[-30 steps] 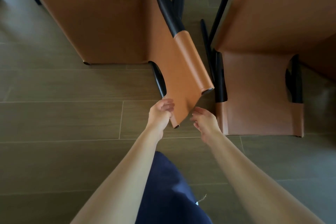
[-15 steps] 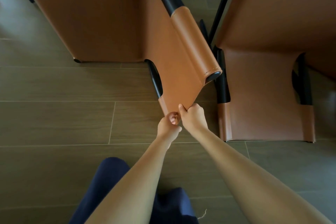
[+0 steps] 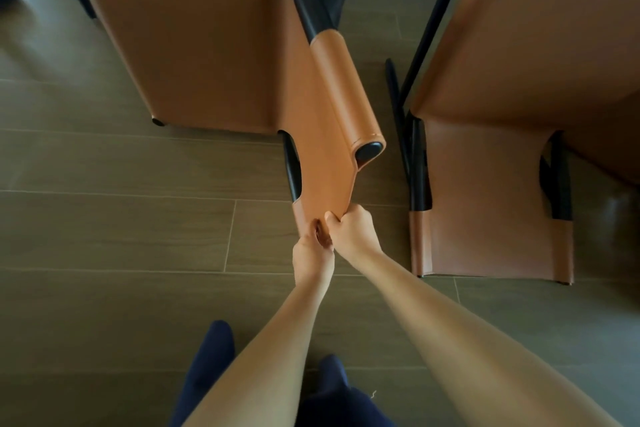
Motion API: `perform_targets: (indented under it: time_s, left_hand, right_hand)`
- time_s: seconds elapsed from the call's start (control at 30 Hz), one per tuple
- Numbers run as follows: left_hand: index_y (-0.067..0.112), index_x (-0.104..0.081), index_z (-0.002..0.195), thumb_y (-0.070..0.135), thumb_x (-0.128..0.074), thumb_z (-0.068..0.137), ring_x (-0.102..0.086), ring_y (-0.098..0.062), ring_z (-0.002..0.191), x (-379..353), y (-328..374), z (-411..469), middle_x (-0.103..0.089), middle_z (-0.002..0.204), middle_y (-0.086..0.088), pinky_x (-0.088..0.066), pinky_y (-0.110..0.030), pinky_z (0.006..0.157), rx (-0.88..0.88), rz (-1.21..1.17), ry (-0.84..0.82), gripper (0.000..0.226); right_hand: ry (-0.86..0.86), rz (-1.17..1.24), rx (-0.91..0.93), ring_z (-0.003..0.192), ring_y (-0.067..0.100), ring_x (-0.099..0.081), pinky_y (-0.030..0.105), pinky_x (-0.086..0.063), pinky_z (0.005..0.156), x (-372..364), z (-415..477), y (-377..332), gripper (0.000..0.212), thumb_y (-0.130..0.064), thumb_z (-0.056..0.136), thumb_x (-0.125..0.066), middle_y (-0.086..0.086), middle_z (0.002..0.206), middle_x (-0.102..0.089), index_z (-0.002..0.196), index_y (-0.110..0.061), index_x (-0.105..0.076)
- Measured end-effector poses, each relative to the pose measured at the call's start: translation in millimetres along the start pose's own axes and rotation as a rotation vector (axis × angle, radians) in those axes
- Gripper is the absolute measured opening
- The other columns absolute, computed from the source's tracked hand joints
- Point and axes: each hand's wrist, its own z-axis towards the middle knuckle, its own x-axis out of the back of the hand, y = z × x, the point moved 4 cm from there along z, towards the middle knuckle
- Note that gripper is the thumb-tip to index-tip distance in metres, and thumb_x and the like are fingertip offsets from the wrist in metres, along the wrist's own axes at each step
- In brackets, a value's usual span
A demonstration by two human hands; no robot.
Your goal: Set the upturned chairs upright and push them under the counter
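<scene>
Right in both hands (image 3: pixel 353 230), chair backrest (image 3: pixel 325 163).

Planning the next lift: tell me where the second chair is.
Head view, right side: the second chair sits on the floor, right of the tilted chair gripped by left hand and right hand.

The chair (image 3: pixel 207 45) at twelve o'clock wears smooth tan leather with a soft sheen; its frame tubes (image 3: pixel 309 15) are matt black. The second chair (image 3: pixel 485 201) at three o'clock matches. The floor (image 3: pixel 121 236) shows matt wood-grain planks.
</scene>
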Motion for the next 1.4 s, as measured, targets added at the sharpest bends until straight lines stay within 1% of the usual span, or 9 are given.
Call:
perform_targets:
  time_s: [0.1,0.17,0.3,0.4,0.63,0.8,1.0,1.17,1.4]
  left_hand:
    - [0.018,-0.056,0.122,0.022,-0.06,0.093,-0.064,-0.017,0.086,27,16,-19,-0.07,0.104,-0.002,-0.054,-0.029,0.069,-0.007,-0.052,0.036,0.029]
    - [0.017,-0.061,0.119,0.024,-0.061,0.093,-0.067,-0.019,0.09,48,31,-32,-0.071,0.102,-0.002,-0.057,-0.037,0.076,-0.012,-0.054,0.046,0.027]
    - [0.021,-0.067,0.112,0.024,-0.059,0.093,-0.066,-0.018,0.083,84,68,-61,-0.071,0.092,-0.001,-0.053,-0.028,0.065,0.004,-0.034,0.066,0.021]
    - [0.02,-0.071,0.109,0.023,-0.06,0.092,-0.062,-0.013,0.07,113,101,-85,-0.069,0.082,0.0,-0.043,-0.017,0.053,0.014,-0.012,0.067,0.021]
    - [0.013,-0.073,0.099,0.018,-0.06,0.09,-0.058,-0.013,0.063,175,198,-121,-0.068,0.08,-0.001,-0.035,-0.01,0.048,-0.006,0.105,0.066,0.017]
    - [0.007,-0.07,0.096,0.009,-0.053,0.09,-0.056,-0.019,0.063,203,267,-116,-0.066,0.08,-0.005,-0.037,-0.022,0.051,0.008,0.087,0.039,0.019]
    - [0.008,-0.063,0.078,0.007,-0.053,0.087,-0.045,-0.013,0.053,223,336,-84,-0.054,0.068,0.0,-0.028,-0.019,0.042,-0.021,0.159,-0.083,0.013]
    - [0.012,-0.057,0.076,0.01,-0.053,0.088,-0.044,-0.007,0.05,234,382,-58,-0.049,0.063,0.007,-0.026,-0.014,0.04,-0.052,0.198,-0.163,0.013]
    - [0.016,-0.05,0.074,0.015,-0.054,0.09,-0.043,-0.006,0.049,245,440,-22,-0.048,0.063,0.009,-0.028,-0.014,0.038,-0.096,0.242,-0.218,0.016]
  right_hand:
    - [-0.053,-0.03,0.003,0.057,0.01,-0.059,0.018,-0.047,0.048,14,-20,-29,0.03,-0.016,0.098,-0.049,0.001,0.07,-0.06,0.068,-0.016,-0.051]
    - [-0.094,-0.031,-0.003,0.069,0.021,-0.066,0.033,-0.058,0.064,28,-33,-52,0.024,-0.014,0.097,-0.048,0.01,0.08,-0.066,0.076,-0.007,-0.057]
    - [-0.151,-0.04,-0.015,0.081,0.029,-0.07,0.043,-0.059,0.078,58,-59,-97,0.022,-0.014,0.096,-0.049,0.018,0.092,-0.069,0.095,0.004,-0.062]
    - [-0.189,-0.042,-0.025,0.079,0.031,-0.07,0.045,-0.059,0.077,86,-77,-133,0.022,-0.012,0.095,-0.049,0.02,0.092,-0.069,0.097,0.007,-0.06]
    - [-0.238,-0.053,-0.034,0.077,0.028,-0.072,0.041,-0.061,0.075,158,-101,-221,0.021,-0.013,0.098,-0.051,0.02,0.098,-0.07,0.11,0.003,-0.057]
    - [-0.228,-0.073,-0.035,0.068,0.025,-0.072,0.037,-0.062,0.07,202,-89,-280,0.016,-0.01,0.099,-0.048,0.022,0.087,-0.071,0.091,0.0,-0.058]
    - [-0.162,-0.087,-0.064,0.055,0.028,-0.07,0.039,-0.062,0.065,245,-52,-331,0.033,-0.007,0.095,-0.049,0.017,0.058,-0.067,0.063,-0.001,-0.055]
    - [-0.125,0.048,-0.19,0.054,0.029,-0.07,0.037,-0.062,0.058,276,-25,-360,0.017,-0.007,0.093,-0.053,0.019,0.063,-0.069,0.077,-0.004,-0.057]
    - [-0.037,0.065,-0.227,0.055,0.031,-0.07,0.045,-0.062,0.062,312,12,-397,0.02,-0.013,0.095,-0.055,0.021,0.068,-0.07,0.075,-0.01,-0.054]
